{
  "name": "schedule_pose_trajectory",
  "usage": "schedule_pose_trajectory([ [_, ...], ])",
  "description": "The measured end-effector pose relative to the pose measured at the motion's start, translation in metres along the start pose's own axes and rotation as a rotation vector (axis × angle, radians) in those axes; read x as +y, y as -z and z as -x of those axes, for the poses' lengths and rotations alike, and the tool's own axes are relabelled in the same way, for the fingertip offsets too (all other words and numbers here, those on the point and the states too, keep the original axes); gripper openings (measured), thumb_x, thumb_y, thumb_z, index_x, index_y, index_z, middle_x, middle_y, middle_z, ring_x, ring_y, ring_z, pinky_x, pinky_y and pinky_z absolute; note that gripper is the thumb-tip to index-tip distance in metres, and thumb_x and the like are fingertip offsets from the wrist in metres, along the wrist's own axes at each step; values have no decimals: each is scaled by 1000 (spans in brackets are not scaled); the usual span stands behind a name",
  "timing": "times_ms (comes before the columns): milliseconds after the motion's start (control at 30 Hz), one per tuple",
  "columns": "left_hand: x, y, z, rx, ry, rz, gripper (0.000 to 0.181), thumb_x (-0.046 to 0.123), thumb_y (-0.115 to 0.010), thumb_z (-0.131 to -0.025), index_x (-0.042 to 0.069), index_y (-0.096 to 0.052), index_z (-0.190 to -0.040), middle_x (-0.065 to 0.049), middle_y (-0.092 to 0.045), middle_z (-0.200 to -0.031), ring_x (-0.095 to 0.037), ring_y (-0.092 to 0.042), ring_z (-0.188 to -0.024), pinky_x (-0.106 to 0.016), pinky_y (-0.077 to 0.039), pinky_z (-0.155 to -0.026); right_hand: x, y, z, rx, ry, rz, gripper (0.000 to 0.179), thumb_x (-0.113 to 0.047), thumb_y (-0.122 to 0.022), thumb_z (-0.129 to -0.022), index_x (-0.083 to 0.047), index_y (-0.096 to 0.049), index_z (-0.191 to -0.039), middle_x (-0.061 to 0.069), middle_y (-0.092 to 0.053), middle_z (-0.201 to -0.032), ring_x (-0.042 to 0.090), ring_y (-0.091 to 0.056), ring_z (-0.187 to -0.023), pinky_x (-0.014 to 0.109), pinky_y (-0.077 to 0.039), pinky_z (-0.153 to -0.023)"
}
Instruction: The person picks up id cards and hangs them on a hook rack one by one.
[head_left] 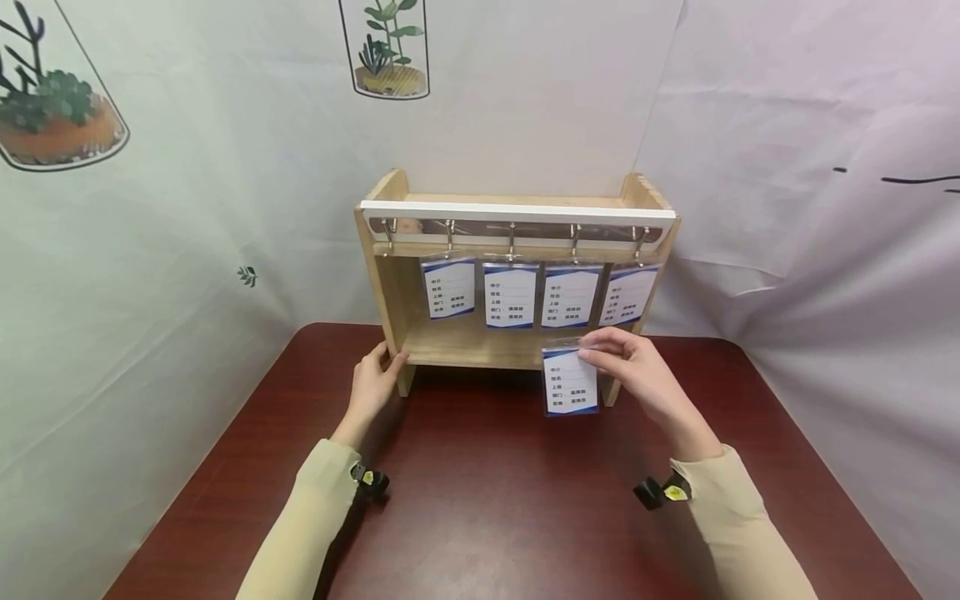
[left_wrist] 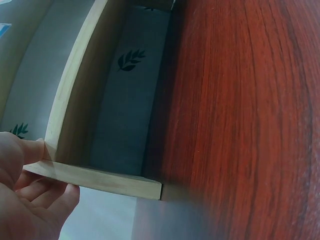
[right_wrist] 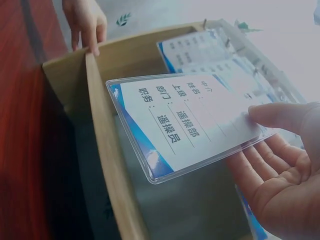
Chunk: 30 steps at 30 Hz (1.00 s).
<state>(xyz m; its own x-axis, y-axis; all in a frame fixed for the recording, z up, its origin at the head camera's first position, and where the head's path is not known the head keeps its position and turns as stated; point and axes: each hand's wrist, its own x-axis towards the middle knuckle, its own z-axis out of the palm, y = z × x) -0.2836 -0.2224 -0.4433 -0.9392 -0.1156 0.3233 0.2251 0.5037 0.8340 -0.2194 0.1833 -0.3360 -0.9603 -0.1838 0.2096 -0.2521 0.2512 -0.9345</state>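
Note:
My right hand (head_left: 630, 367) pinches a clear-sleeved name badge (head_left: 570, 383) by its upper right corner, thumb on the printed face and fingers behind. The badge, white with blue corners and printed lines, is in front of the lower shelf's right part. In the right wrist view, the badge (right_wrist: 170, 127) is tilted, its lower edge pointing left. My left hand (head_left: 372, 383) grips the wooden rack (head_left: 465, 356) at its lower left corner. In the left wrist view, the thumb (left_wrist: 32, 150) lies at the shelf's end and the fingers wrap the outer side of the side panel (left_wrist: 110, 182).
Several similar badges (head_left: 510, 296) hang in a row below metal hooks (head_left: 512, 237) on the rack's white-edged front rail (head_left: 517, 210). The rack stands at the back of a dark red wooden table (head_left: 480, 500). A pale cloth (head_left: 525, 100) with plant prints hangs behind and at the sides.

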Motion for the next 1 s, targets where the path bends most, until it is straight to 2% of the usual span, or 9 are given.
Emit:
schedule_pose_trajectory([
  [233, 0, 1, 0, -4, 6, -10, 47, 31, -63, -101, 2, -58, -138, -24, -65, -127, -36, -66, -114, -51, -56, -87, -14, -16, -7, -42, 25, -67, 28, -14, -72, -94, 5, -64, -113, 1, -73, -98, 11, -68, -87, 27, -57, -81],
  [433, 0, 1, 0, -2, 2, -5, 46, 29, -64, -101, 2, -58, -137, -24, -66, -125, -36, -66, -112, -51, -56, -86, -25, -26, -12, -44, 29, -88, 30, -15, -72, -94, 4, -65, -115, 3, -73, -103, 11, -68, -92, 28, -56, -83],
  [700, 0, 1, 1, 7, 2, -11, 46, 30, -63, -101, 3, -58, -137, -23, -66, -126, -36, -66, -112, -52, -56, -86, -39, -40, -21, -57, 69, -153, 30, -14, -73, -93, 3, -65, -116, -4, -74, -102, 13, -66, -93, 29, -55, -85],
  [1000, 1, 0, 0, 12, -12, -22, 43, 29, -64, -101, 3, -60, -135, -23, -66, -126, -37, -66, -112, -52, -56, -86, -46, -53, -30, -55, 129, -196, 16, -12, -72, -93, -6, -70, -108, -3, -74, -100, 13, -66, -96, 30, -55, -85],
])
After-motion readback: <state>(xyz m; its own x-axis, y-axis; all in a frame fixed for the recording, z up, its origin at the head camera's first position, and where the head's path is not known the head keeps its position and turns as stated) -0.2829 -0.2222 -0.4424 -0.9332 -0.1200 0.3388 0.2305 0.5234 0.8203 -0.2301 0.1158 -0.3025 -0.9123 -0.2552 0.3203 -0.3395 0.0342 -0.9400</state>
